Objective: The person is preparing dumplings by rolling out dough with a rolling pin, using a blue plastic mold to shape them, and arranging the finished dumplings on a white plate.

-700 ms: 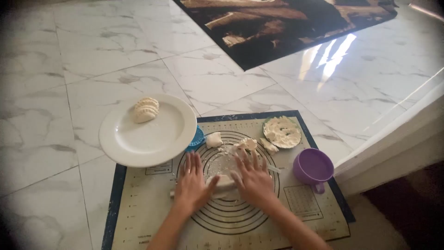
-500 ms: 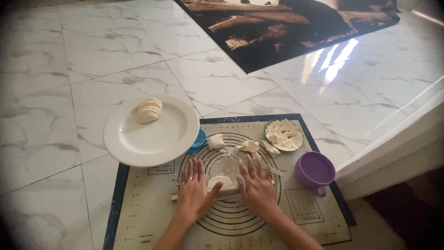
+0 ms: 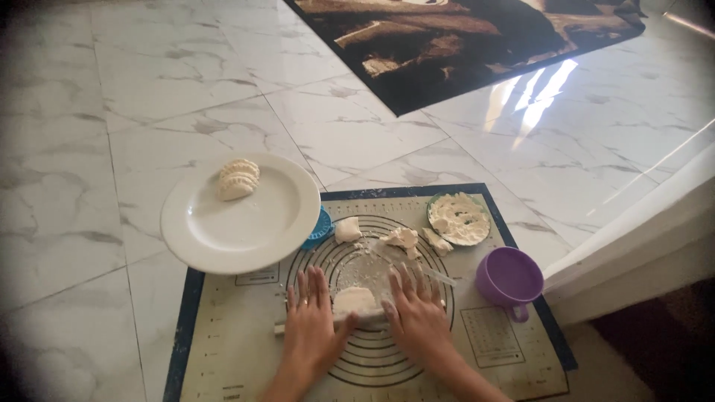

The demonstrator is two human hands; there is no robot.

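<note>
marble floor (image 3: 149,112), mat (image 3: 223,350); both hands flat, fingers spread, pressing rolling pin (image 3: 357,321) over dough (image 3: 354,300); plate (image 3: 223,231) overhangs mat edge.

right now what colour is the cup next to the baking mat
Purple; the cup shows best in the head view, its only view.

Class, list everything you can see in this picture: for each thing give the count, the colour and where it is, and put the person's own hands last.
Baking mat: one, beige with dark blue border, on the floor.
Rolling pin: one, pale, under both hands.
Dough disc: one, white, between the hands.
Dough scraps: several, white, mat's far part.
Plate: one, white, overlapping mat's left corner.
Dumplings: a small pile, white, on the plate.
Flour dish: one, greenish, mat's far right.
Cup: one, purple, mat's right edge.
Round tool: one, blue, beside plate.
Rug: one, dark, beyond.
Left hand: flat on pin.
Right hand: flat on pin.
</note>
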